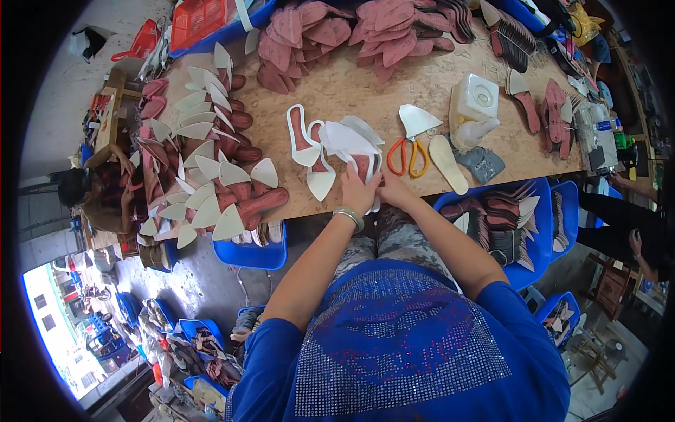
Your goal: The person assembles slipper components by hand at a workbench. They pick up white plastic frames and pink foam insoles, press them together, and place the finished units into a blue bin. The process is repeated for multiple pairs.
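Near the table's front edge, my left hand [357, 190] and my right hand [392, 190] are together, both closed on a red-brown shoe insole [362, 163] with a white edge strip. My fingers partly hide it. White toe-shaped pieces [344, 137] overlap just beyond it. Close to my left hand lie two more insoles with white edging, one farther off [301, 141] and one nearer [321, 181]. To the right of my hands are scissors [408, 156] with orange and yellow handles, a white triangular piece [419, 121] over their blades, and a cream insole [448, 165].
Rows of red-brown insoles with white toe pieces [211, 176] cover the table's left side. Piles of red insoles [394, 32] lie at the back. Right of the scissors stand a white plastic container [475, 98] and a dark cloth [481, 165]. Blue bins [538, 211] sit below the front edge.
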The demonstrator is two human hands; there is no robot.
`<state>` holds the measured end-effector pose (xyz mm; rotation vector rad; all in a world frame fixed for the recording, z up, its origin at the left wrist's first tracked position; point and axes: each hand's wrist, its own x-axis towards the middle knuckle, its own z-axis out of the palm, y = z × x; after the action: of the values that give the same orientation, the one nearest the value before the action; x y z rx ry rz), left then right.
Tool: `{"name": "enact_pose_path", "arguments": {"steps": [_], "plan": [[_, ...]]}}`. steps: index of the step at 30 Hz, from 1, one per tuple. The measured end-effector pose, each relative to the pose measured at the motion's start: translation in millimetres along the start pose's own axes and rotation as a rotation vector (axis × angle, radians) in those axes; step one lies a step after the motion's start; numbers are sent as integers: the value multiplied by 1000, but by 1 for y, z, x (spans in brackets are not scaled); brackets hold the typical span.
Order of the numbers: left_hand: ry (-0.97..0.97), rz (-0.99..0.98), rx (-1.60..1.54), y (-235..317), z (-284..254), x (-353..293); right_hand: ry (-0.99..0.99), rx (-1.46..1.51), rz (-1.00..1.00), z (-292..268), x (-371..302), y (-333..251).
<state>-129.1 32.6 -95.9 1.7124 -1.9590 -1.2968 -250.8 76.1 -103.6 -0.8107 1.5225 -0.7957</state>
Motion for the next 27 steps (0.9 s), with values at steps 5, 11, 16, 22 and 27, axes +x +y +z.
{"name": "enact_pose_path", "arguments": {"steps": [5,11,16,22,27], "plan": [[-278,13,-95,-20,1,10,58,-344,-91,-22,16,33],[-254,48,-99,-42,-15,2,412,-289,-132,-85,45,27],[-388,-7,-157,-44,-50,-29,593,-986,-101,-138,87,-19],[-507,-284,-493,-69,-91,-52,318,-1032,128,-163,117,-33],[-468,-336,-623,-52,-118,-54,251,-582,55,-180,119,-33]]}}
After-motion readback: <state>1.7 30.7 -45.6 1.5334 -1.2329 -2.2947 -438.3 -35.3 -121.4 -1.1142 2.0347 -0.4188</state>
